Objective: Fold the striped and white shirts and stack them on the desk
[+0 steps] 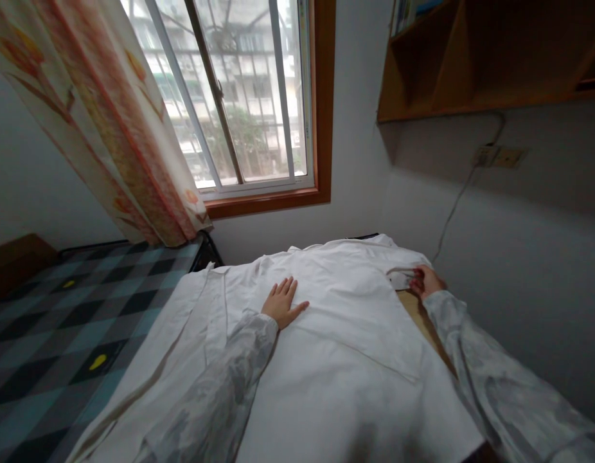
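A large white cloth garment (346, 341), coat-like with seams and long edges, lies spread over a table. My left hand (281, 305) rests flat on its upper middle, fingers stretched and thumb out to the right. At the garment's far right edge my right hand (426, 281) is closed, its fingers pinching a small flap or strap-like end of the white cloth (401, 275). The fingertips partly hide the gripped end. A long loose edge or band (157, 370) runs down the garment's left side. Both forearms wear pale patterned sleeves.
A bed (85, 321) with a dark checked cover stands on the left. Behind it hang floral curtains (99, 128) beside a window (239, 96). A wooden shelf (423, 109) juts from the right wall above a socket (497, 156) with a hanging cable. Bare brown tabletop (425, 325) shows at the right.
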`<state>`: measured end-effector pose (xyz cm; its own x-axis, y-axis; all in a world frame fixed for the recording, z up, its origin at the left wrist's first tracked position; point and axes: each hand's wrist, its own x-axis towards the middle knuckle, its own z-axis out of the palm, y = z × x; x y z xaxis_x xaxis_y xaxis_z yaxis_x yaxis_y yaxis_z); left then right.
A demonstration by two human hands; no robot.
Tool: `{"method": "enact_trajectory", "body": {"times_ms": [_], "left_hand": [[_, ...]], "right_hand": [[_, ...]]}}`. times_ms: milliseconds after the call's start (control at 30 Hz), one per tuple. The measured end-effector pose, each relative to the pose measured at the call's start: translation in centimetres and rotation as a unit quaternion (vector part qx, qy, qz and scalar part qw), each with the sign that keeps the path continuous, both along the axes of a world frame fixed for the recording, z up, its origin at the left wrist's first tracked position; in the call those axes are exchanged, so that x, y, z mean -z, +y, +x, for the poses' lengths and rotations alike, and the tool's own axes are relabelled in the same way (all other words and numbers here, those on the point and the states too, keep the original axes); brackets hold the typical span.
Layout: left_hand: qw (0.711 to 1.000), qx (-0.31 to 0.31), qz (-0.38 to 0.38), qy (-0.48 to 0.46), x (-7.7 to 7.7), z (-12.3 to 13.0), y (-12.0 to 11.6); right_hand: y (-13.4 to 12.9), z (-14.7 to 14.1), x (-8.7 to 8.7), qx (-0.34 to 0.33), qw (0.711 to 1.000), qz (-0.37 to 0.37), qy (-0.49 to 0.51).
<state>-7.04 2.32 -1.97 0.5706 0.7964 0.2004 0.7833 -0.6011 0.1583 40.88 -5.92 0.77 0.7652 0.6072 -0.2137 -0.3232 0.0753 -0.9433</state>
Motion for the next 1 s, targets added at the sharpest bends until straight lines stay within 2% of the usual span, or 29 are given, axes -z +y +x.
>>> {"method": "enact_trajectory", "body": {"times_ms": [33, 100, 167, 200, 267, 333, 400, 500, 533, 567, 600, 667, 767, 900, 1000], "left_hand": [[1.0, 0.0, 0.001, 0.0, 0.0, 0.0, 0.0], [1.0, 0.0, 0.0, 0.004, -0.1, 0.0, -0.1], [1.0, -0.001, -0.005, 0.007, -0.2, 0.0, -0.2], [1.0, -0.001, -0.008, 0.008, -0.3, 0.1, -0.2], [1.0, -0.002, -0.012, 0.005, -0.3, 0.1, -0.2], [1.0, -0.002, -0.014, -0.003, -0.4, 0.1, -0.2], [1.0, -0.003, -0.018, -0.02, -0.5, 0.1, -0.1], [0.994, -0.01, -0.04, -0.097, -1.0, 0.1, 0.1], [0.988, -0.019, -0.052, -0.143, -1.2, 0.1, 0.1], [0.979, -0.029, -0.066, -0.193, -1.5, 0.2, -0.1], [0.966, -0.035, -0.084, -0.241, -1.8, 0.3, -0.3], [0.94, -0.042, -0.124, -0.315, -2.3, 0.7, -1.2], [0.923, -0.008, -0.173, -0.345, -2.8, 1.8, -3.2], [0.917, 0.067, -0.188, -0.345, -3.0, 4.5, -5.0], [0.902, 0.062, -0.205, -0.375, -2.7, 6.8, -5.1]], "right_hand": [[0.1, -0.2, -0.4, 0.043, 0.999, -0.005, -0.019], [0.2, -0.9, -1.4, 0.12, 0.983, -0.01, -0.136], [-0.2, -2.0, -2.5, 0.149, 0.94, 0.005, -0.308], [-0.5, -2.6, -3.0, 0.132, 0.911, 0.019, -0.39], [-1.3, -4.2, -3.9, 0.057, 0.852, 0.049, -0.518], [-2.1, -6.2, -4.4, -0.057, 0.789, 0.068, -0.608], [-3.1, -8.4, -4.4, -0.186, 0.708, 0.067, -0.678], [-4.6, -11.7, -3.7, -0.36, 0.575, 0.024, -0.734], [-5.0, -12.7, -3.3, -0.398, 0.546, 0.005, -0.738], [-5.4, -13.5, -3.0, -0.427, 0.528, -0.008, -0.734], [-5.7, -14.1, -2.6, -0.449, 0.52, -0.012, -0.726], [-5.9, -14.9, -2.0, -0.482, 0.526, 0.007, -0.701], [-5.7, -15.2, -1.4, -0.495, 0.562, 0.058, -0.66], [-4.8, -15.4, -1.0, -0.468, 0.638, 0.086, -0.605], [-4.3, -15.8, -0.4, -0.461, 0.723, 0.062, -0.51]]}}
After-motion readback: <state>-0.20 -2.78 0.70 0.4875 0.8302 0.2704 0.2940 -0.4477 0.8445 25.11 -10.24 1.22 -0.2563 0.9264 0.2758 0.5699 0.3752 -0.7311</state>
